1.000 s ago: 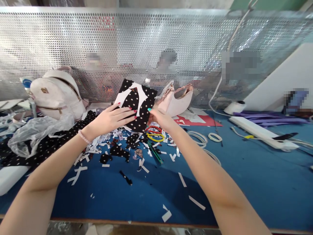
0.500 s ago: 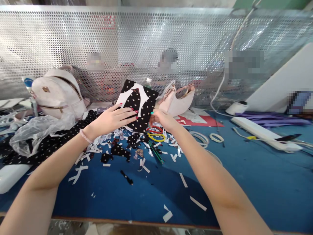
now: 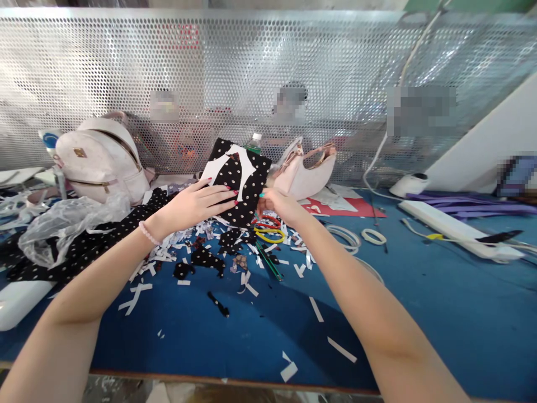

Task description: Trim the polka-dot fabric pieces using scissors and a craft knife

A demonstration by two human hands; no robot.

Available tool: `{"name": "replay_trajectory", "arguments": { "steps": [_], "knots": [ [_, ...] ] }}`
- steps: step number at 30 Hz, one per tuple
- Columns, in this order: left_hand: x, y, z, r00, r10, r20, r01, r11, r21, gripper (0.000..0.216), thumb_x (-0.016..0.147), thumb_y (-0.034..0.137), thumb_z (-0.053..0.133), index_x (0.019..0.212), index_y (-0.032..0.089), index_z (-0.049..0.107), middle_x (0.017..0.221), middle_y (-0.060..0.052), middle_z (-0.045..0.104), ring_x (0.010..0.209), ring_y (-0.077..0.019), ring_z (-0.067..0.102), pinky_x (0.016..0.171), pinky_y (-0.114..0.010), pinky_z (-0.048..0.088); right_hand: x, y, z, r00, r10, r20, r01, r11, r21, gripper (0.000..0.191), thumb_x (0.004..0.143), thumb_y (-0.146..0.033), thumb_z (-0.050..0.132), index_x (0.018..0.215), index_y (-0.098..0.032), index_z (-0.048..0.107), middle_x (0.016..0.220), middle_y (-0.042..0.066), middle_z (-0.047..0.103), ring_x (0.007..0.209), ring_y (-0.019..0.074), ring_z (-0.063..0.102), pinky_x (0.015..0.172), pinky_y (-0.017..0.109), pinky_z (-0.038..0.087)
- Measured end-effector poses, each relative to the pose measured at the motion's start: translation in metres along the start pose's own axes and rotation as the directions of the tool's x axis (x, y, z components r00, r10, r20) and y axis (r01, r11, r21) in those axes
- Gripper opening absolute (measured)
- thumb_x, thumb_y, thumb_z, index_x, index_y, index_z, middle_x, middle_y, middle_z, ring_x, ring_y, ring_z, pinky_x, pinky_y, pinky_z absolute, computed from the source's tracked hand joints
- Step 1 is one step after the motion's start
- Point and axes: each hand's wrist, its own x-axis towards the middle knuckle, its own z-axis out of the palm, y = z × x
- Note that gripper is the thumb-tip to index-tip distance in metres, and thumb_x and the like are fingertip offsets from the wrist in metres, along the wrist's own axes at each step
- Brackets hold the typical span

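A piece of black fabric with white polka dots (image 3: 251, 193) is held up at a tilt above the scraps. White cut-out shapes (image 3: 247, 168) lie on its face. My left hand (image 3: 197, 204) reaches across its lower left side, fingers stretched over the front and the thumb hidden. At the fabric's lower right edge, my right hand (image 3: 279, 206) is closed, thumb on top and fingers curled beneath. Just below that hand are red handle loops (image 3: 268, 222) and a yellow handle loop (image 3: 272, 235), partly covered. Thin green sticks (image 3: 269, 262) lie close by.
White paper strips and black dotted scraps (image 3: 207, 260) litter the blue table (image 3: 251, 336). A pale backpack (image 3: 98, 162) and clear plastic (image 3: 62, 235) stand left; a pink bag (image 3: 312, 176) and bottle (image 3: 254, 143) are behind. Cords (image 3: 373, 236) and a white bar (image 3: 453, 229) lie right.
Both hands and the polka-dot fabric stay almost where they were. The whole view has shifted very slightly.
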Motion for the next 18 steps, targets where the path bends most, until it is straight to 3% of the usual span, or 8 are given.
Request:
{"name": "replay_trajectory", "arguments": {
  "steps": [5,8,14,18],
  "knots": [
    [0.0,0.001,0.003,1.0,0.015,0.023,-0.015,1.0,-0.016,0.045,0.098,0.009,0.047,0.142,0.019,0.047,0.14,-0.01,0.057,0.132,-0.0225,0.051,0.115,-0.049,0.036,0.002,0.003,-0.001,1.0,0.01,-0.009,-0.01,1.0,0.014,0.024,0.074,-0.043,0.052,0.063,-0.022,0.054,0.062,0.003,0.064,0.057,0.0178,0.056,0.059,0.032,0.049],
    [0.0,0.004,0.01,0.994,0.033,0.104,-0.029,0.999,-0.034,0.058,0.094,0.004,0.048,0.147,0.026,0.039,0.149,-0.009,0.047,0.135,-0.0246,0.047,0.116,-0.053,0.03,0.005,0.008,-0.002,1.0,0.016,-0.023,-0.015,0.999,0.028,0.024,0.072,-0.044,0.053,0.062,-0.022,0.053,0.063,0.003,0.064,0.057,0.0181,0.057,0.057,0.032,0.049],
    [-0.002,0.024,0.042,0.956,0.014,0.294,0.016,0.995,-0.099,0.074,0.086,-0.003,0.047,0.152,0.026,0.03,0.16,-0.01,0.025,0.147,-0.028,0.028,0.117,-0.053,0.027,0.013,0.026,-0.004,0.992,0.083,-0.098,-0.08,0.996,0.033,0.021,0.071,-0.041,0.054,0.063,-0.022,0.054,0.062,0.003,0.064,0.058,0.0186,0.058,0.056,0.032,0.049],
    [-0.004,0.045,0.064,0.939,-0.008,0.343,0.065,0.986,-0.154,0.073,0.087,-0.003,0.045,0.154,0.02,0.025,0.161,-0.017,0.02,0.148,-0.0339,0.023,0.114,-0.06,0.026,0.017,0.04,-0.003,0.98,0.166,-0.109,-0.168,0.986,-0.003,0.02,0.071,-0.039,0.053,0.062,-0.022,0.056,0.06,0.003,0.064,0.056,0.0193,0.058,0.055,0.032,0.048]
  ]
}}
